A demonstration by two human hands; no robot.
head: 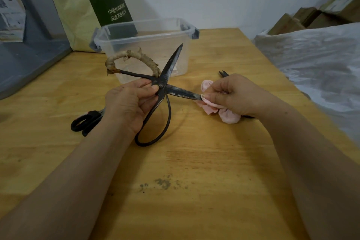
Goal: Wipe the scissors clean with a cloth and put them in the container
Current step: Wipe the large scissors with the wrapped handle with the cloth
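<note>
While left hand grips splayed, tarnished scissors | right hand pinches pink cloth round blade tip

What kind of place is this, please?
Probably a storage room or home work corner: a plain wooden table, stacked cardboard boxes at the right, and a plastic sheet covering something beside the table.

Container top open; spread scissors in front.
</note>
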